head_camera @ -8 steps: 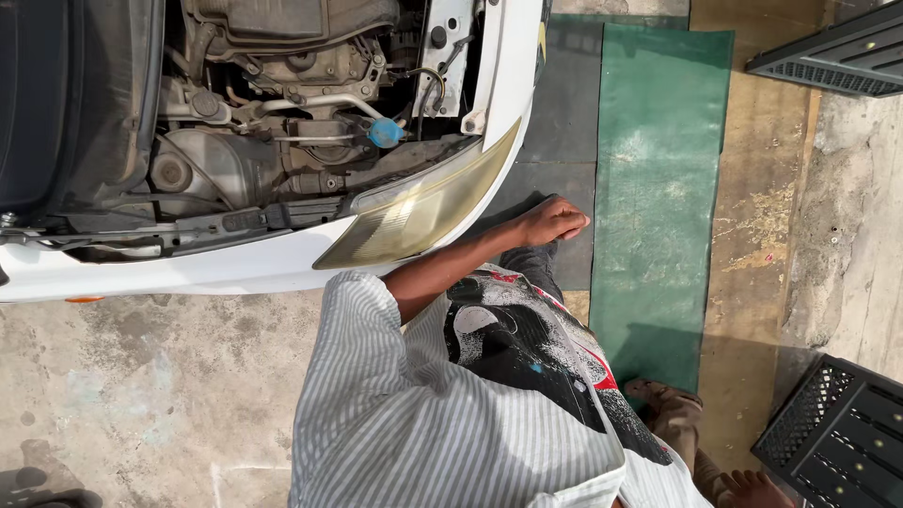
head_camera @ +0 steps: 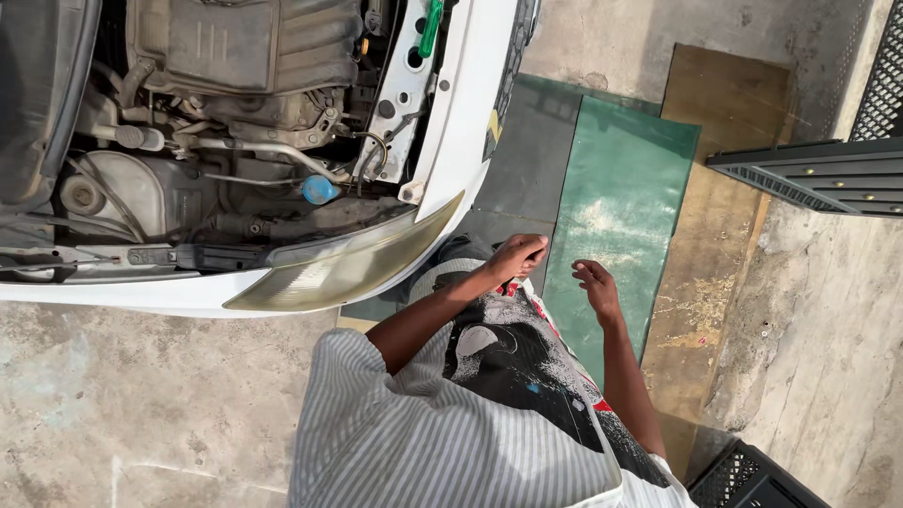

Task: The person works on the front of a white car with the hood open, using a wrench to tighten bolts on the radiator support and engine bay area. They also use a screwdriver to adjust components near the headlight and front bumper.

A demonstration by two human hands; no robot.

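The left hand (head_camera: 515, 257) is stretched forward from a bent elbow, the forearm running up from the striped sleeve (head_camera: 376, 414) toward the front corner of the white car (head_camera: 470, 113). Its fingers are curled into a loose fist just below the car's corner, near the outer end of the cloudy headlight (head_camera: 348, 268). Something dark may sit inside the curled fingers, but it is too small to tell what it is, or whether the hand really has hold of anything.

The right hand (head_camera: 595, 287) is held out beside the left, a short way apart from it, with the forearm rising nearly straight from the lower edge of the view. Its fingers are half bent and relaxed, the palm turned down and inward, and it grips nothing. It hangs over the left edge of the green mat (head_camera: 621, 198) that lies on the concrete floor (head_camera: 141, 404).

The engine bay (head_camera: 226, 103) is uncovered, with a blue cap (head_camera: 319, 189) near its front edge and a green-handled tool (head_camera: 431, 26) lying on the white front panel. A black crate (head_camera: 752, 480) sits at the lower right corner, and a dark metal grille (head_camera: 818, 174) lies at the right edge.
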